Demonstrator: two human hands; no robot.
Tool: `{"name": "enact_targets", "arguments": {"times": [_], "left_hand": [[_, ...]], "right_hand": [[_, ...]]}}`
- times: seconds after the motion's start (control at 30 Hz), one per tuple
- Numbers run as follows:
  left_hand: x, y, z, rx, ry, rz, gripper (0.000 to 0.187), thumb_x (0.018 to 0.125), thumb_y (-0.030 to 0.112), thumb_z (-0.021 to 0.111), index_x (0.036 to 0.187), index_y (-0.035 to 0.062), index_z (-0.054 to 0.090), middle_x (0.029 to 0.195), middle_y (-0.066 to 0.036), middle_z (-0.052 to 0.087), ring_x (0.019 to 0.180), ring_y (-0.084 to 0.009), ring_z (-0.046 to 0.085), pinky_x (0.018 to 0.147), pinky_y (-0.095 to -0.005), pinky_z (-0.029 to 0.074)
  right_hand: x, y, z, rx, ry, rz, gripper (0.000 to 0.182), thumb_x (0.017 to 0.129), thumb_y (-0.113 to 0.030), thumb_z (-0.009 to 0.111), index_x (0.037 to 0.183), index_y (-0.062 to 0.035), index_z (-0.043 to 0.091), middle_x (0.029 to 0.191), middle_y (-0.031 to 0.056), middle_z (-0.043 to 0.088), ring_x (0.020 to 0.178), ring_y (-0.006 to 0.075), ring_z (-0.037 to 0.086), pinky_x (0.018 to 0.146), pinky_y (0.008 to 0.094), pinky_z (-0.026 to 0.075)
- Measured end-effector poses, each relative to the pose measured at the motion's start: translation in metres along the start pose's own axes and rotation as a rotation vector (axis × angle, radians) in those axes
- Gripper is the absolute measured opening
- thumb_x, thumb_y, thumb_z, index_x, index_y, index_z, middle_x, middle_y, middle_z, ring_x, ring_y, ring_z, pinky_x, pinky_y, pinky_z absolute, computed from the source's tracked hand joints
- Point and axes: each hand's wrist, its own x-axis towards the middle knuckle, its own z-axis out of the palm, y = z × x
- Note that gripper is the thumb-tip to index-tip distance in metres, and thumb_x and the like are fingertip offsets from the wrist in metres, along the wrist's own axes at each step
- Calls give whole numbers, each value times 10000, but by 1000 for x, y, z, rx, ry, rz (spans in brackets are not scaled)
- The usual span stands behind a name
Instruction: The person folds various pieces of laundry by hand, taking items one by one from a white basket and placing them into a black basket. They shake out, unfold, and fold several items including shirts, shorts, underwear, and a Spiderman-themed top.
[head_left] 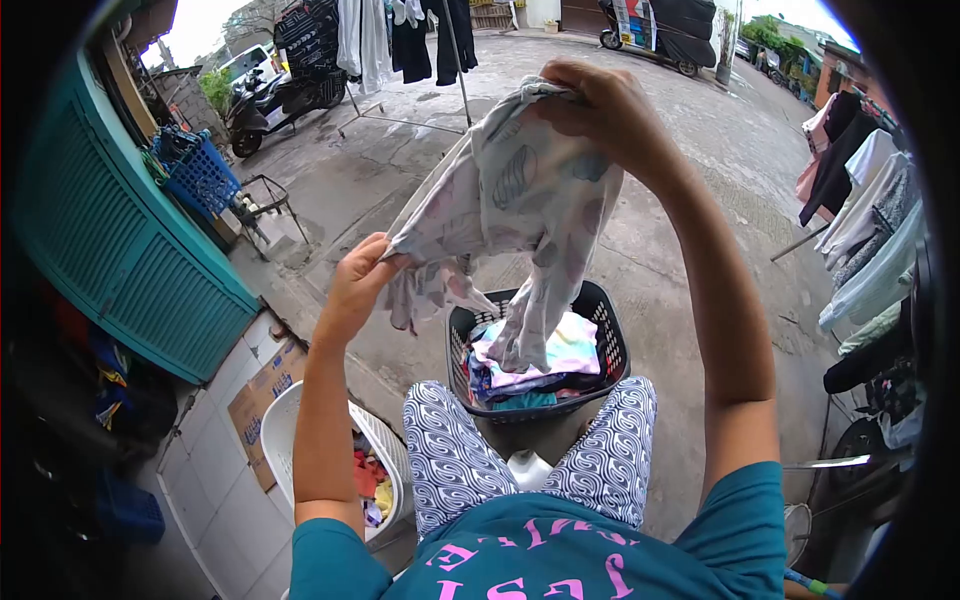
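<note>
A pale printed garment (510, 190) hangs stretched between my two hands, above a dark laundry basket (618, 345). My left hand (365, 275) pinches its lower left edge. Higher up and to the right, my right hand (605, 110) grips a bunched corner. The garment's loose lower parts dangle, one of them in front of the basket's contents. Inside the basket lie folded clothes (575, 345), with a pastel piece on top. The garment's exact kind is hard to tell from its folds.
A white basket (285, 435) with colourful clothes stands at my left, beside flattened cardboard (262, 400). A teal louvred shutter (130, 240) and a blue crate (200, 180) are farther left. Clothes hang on a rack (465, 80) ahead and on a line (870, 200) at right.
</note>
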Motion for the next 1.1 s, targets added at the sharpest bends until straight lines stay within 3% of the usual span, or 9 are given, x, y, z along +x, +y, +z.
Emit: {"name": "enact_targets", "arguments": {"times": [0.03, 0.2, 0.27, 0.37, 0.5, 0.53, 0.67, 0.9, 1.1], "left_hand": [[3, 4, -16, -63, -12, -43, 168, 846, 70, 490, 943, -26, 586, 957, 0, 494, 909, -84, 455, 839, -211, 323], [25, 26, -44, -14, 43, 55, 156, 845, 47, 463, 955, 7, 566, 928, 20, 510, 870, -45, 452, 799, -170, 325], [36, 0, -44, -23, -6, -12, 159, 852, 36, 457, 977, 16, 553, 906, 33, 509, 850, -34, 453, 780, -161, 334], [51, -29, -35, 14, -32, -94, 174, 867, 38, 449, 1019, 28, 534, 901, 27, 520, 859, -35, 464, 789, -165, 354], [60, -15, -26, 57, 82, 29, 248, 867, 68, 488, 1112, 30, 491, 960, -10, 538, 887, -62, 486, 812, -176, 366], [59, -9, -24, 54, 78, 24, 248, 867, 68, 488, 1112, 30, 491, 960, -10, 538, 887, -62, 486, 812, -176, 366], [32, 12, -16, 8, 109, -1, 250, 847, 64, 534, 1091, 22, 506, 928, -19, 556, 866, -70, 509, 787, -192, 406], [-86, 0, 9, -162, -333, -370, 312, 735, -78, 559, 1038, -8, 537, 973, -46, 569, 915, -100, 536, 818, -231, 420], [-164, -42, 52, 40, -759, -517, 342, 710, -43, 513, 1045, 20, 550, 974, -88, 576, 920, -179, 555, 798, -273, 429]], "right_hand": [[-2, 5, -3, 82, -11, 85, 261, 741, -213, 624, 958, -69, 599, 767, 115, 627, 664, 198, 613, 616, 314, 474], [0, 47, 14, 415, -42, 228, 325, 726, -189, 631, 1019, -56, 589, 804, 72, 622, 727, 123, 585, 676, 269, 461], [-5, 70, 41, 463, -59, 274, 335, 723, -201, 635, 1026, -66, 587, 832, 99, 630, 740, 168, 597, 689, 286, 461], [-20, 87, 63, 105, -46, 206, 290, 763, -267, 613, 996, -99, 586, 846, 143, 629, 758, 276, 609, 685, 337, 458], [-18, 110, 68, 26, 74, 208, 272, 785, -311, 588, 939, -88, 573, 804, 141, 620, 737, 318, 594, 642, 374, 453], [-18, 111, 63, -11, 185, 118, 231, 790, -244, 618, 906, -49, 573, 679, 91, 595, 579, 145, 551, 566, 286, 449], [-35, 90, 33, 6, 236, 55, 206, 776, -205, 616, 899, -45, 571, 678, 82, 587, 586, 130, 545, 568, 269, 447], [-180, 22, 25, 197, -57, -163, 335, 588, -270, 715, 750, -38, 534, 710, 75, 549, 635, 230, 560, 534, 302, 448], [-349, -25, 54, 337, -362, -63, 273, 633, -270, 637, 769, -75, 501, 657, 25, 483, 593, 179, 527, 464, 288, 418]]}}
